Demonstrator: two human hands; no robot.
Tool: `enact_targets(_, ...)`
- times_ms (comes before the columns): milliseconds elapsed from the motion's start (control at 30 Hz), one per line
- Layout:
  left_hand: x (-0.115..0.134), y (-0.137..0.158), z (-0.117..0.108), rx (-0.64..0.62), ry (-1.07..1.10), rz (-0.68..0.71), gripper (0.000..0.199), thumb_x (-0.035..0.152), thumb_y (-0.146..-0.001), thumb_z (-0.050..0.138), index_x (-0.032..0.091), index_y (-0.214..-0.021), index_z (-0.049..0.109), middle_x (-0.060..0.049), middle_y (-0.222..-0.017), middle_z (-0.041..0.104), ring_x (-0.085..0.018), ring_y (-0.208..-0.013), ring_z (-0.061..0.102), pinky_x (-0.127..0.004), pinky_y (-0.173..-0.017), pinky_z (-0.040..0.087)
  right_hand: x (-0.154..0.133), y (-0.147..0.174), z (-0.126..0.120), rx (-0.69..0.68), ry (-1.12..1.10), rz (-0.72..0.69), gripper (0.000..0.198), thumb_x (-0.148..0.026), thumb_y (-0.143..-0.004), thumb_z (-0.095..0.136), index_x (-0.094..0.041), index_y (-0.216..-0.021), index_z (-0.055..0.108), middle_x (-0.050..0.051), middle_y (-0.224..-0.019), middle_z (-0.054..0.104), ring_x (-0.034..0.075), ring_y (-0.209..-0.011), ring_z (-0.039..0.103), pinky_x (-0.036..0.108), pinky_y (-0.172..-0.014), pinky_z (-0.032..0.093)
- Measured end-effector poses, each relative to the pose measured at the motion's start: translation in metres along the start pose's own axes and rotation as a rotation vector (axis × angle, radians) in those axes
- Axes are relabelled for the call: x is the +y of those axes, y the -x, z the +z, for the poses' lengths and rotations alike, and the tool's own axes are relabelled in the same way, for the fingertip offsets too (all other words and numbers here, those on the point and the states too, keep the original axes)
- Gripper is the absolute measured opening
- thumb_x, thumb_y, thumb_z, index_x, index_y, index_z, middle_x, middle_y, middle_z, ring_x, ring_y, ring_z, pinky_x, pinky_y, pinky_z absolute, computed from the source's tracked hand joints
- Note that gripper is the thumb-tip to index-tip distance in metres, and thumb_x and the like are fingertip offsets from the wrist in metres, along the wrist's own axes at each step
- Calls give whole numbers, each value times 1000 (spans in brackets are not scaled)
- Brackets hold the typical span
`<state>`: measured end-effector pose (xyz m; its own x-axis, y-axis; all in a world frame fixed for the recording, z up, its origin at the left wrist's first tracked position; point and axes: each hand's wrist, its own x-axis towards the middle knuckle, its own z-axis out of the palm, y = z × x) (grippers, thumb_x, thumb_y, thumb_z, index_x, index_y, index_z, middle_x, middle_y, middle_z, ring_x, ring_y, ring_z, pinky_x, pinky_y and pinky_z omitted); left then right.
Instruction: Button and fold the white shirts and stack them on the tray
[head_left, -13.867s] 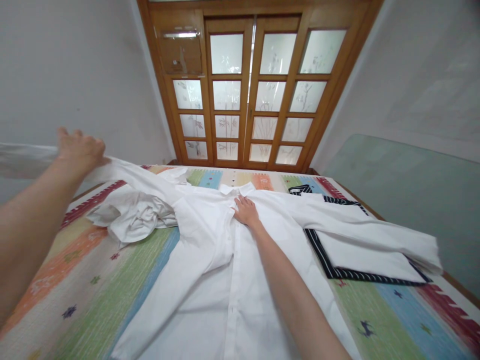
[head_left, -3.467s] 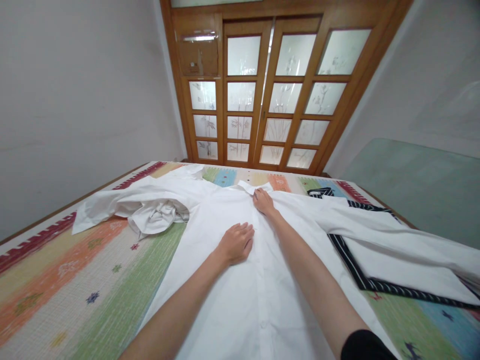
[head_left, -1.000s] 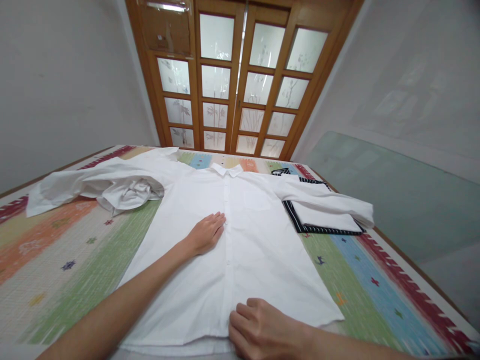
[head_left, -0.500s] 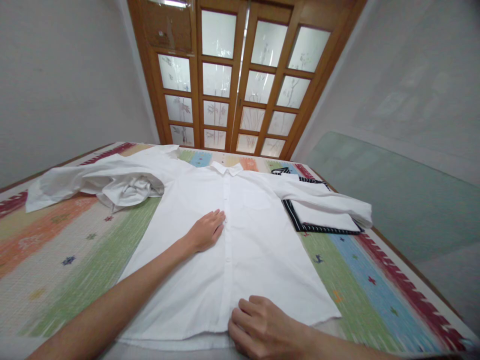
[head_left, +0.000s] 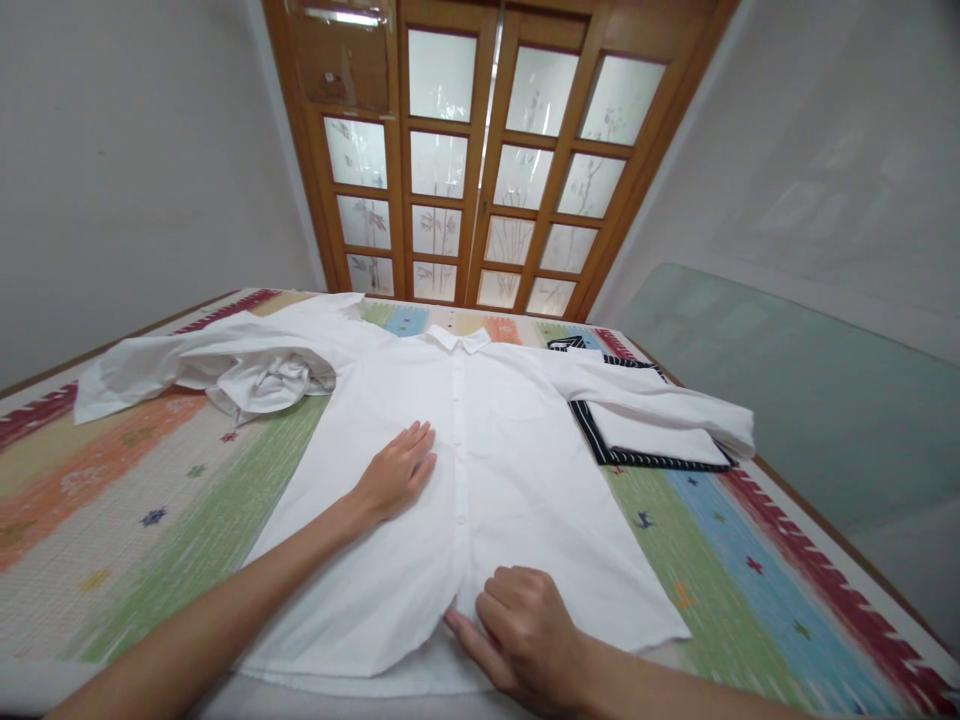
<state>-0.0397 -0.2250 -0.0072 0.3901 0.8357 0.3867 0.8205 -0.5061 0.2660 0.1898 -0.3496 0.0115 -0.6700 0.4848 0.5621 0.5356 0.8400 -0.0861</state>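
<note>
A white long-sleeved button-up shirt point(head_left: 517, 470) lies front side up on the patterned cloth, its collar at the far end. My left hand point(head_left: 397, 470) rests flat on the shirt beside the button strip, fingers stretched out and holding nothing. At the bottom of the button strip, my right hand point(head_left: 525, 625) is closed on the front hem, with fingers curled and the thumb at the fabric edge. That edge is drawn up there, and the shirt's back layer shows beneath it. The curled fingers hide the exact grip.
A striped cloth point(head_left: 180, 470) covers the table. Folded black-and-white garments point(head_left: 652, 440) lie under the shirt's sleeve on the right. The other sleeve point(head_left: 262, 380) is bunched on the left. A wooden glazed door point(head_left: 480, 160) stands behind, and a frosted panel point(head_left: 787, 390) leans at the right wall.
My left hand has slid slightly left and nearer on the shirt. My right hand has shifted a little right, its thumb now extended, and the front hem is pulled up at the button strip.
</note>
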Motion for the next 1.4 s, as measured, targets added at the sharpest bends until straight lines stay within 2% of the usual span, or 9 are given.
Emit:
enact_targets(167,17,0,-13,112,161,-14,29,35,-95,42,17,-100,66,-13,-113,68,-24,-110,60,-42,-97,47,12,-22,-10,-248,-289,-136,17,-19,-94,47,-16,-92,64,7,-93,71,18,-91,63,31,-83,49)
enact_targets(333,44,0,-19,-83,259,-96,42,48,-89,52,20,-58,50,-3,-62,58,-18,-67,53,-33,-71,42,33,-29,-9,-397,-318,-274,39,-19,-95,44,-8,-131,54,15,-134,61,20,-133,48,36,-113,38)
enact_targets(467,52,2,-18,-220,289,-114,31,34,-75,65,19,-53,49,0,-55,55,-16,-64,50,-31,-71,37,50,-28,-4,-407,-340,-360,37,-16,-92,45,-7,-124,60,15,-126,66,20,-129,53,35,-110,42)
enact_targets(700,50,4,-22,-360,514,-109,11,22,-67,60,17,-57,57,3,-57,56,-11,-58,50,-26,-67,37,56,-30,0,-363,-338,-393,37,-15,-90,46,-7,-121,62,13,-126,67,20,-125,57,33,-109,44)
enact_targets(900,10,-7,-62,-448,757,-190,18,24,-62,56,18,-52,42,6,-52,36,-9,-53,33,-23,-52,25,65,-39,4,-230,-344,-425,31,-14,-89,46,-10,-113,65,12,-121,70,21,-124,58,33,-104,49)
enact_targets(1000,-23,-7,-83,-443,958,-285,26,29,-61,58,20,-52,35,7,-51,30,-8,-52,26,-24,-50,20,77,-47,6,-217,-296,-330,31,-16,-92,47,-11,-117,64,12,-122,69,21,-125,57,35,-105,48)
enact_targets(1133,-48,-2,-91,-308,1184,-398,25,28,-54,55,20,-48,31,5,-49,29,-8,-49,22,-25,-47,18,88,-62,15,-308,-163,-152,36,-25,-95,49,-8,-126,59,19,-135,59,25,-132,51,41,-108,45)
enact_targets(1267,-46,-1,-88,-264,1262,-430,22,27,-51,54,20,-47,34,4,-48,32,-8,-49,24,-25,-46,19,92,-75,30,-371,-66,-50,44,-31,-96,51,-4,-130,55,23,-139,54,28,-132,50,45,-109,42)
enact_targets(1400,-37,0,-79,-295,1331,-439,21,26,-50,55,19,-47,35,5,-47,32,-7,-47,23,-24,-45,17,108,-92,39,-339,-98,18,29,-27,-98,47,-12,-115,66,15,-125,66,23,-120,60,40,-104,45)
